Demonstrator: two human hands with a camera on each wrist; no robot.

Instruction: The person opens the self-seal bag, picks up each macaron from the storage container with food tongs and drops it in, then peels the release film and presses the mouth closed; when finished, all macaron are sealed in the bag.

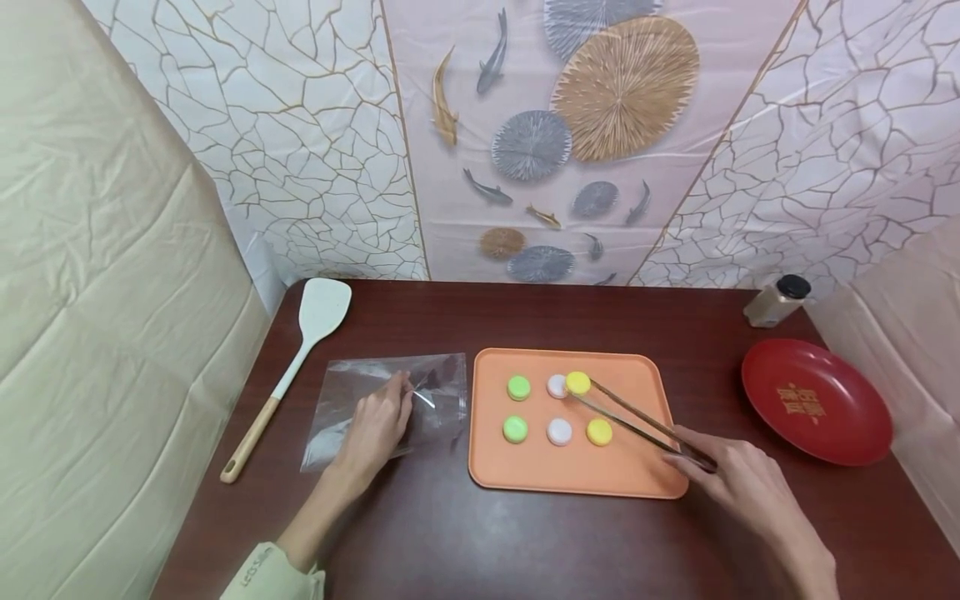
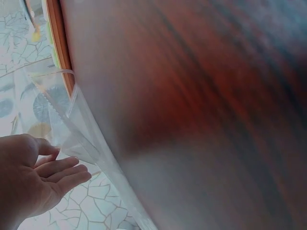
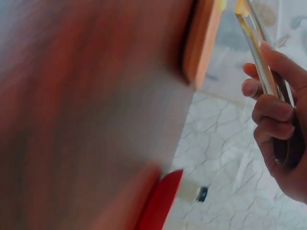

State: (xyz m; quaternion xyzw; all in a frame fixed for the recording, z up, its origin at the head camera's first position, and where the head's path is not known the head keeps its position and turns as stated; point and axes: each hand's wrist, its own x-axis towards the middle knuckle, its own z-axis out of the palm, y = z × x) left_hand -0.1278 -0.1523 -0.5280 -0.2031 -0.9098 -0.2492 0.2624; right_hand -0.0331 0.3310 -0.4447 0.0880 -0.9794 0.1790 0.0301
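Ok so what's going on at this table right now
A person's right hand holds metal tongs with a yellow macaron-like piece at their tips, over an orange tray. Two green pieces, two pale pieces and another yellow piece rest on the tray. The left hand pinches a clear plastic bag to the tray's left.

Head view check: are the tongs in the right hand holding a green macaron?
No, the tongs in the right hand have a yellow macaron between their tips.
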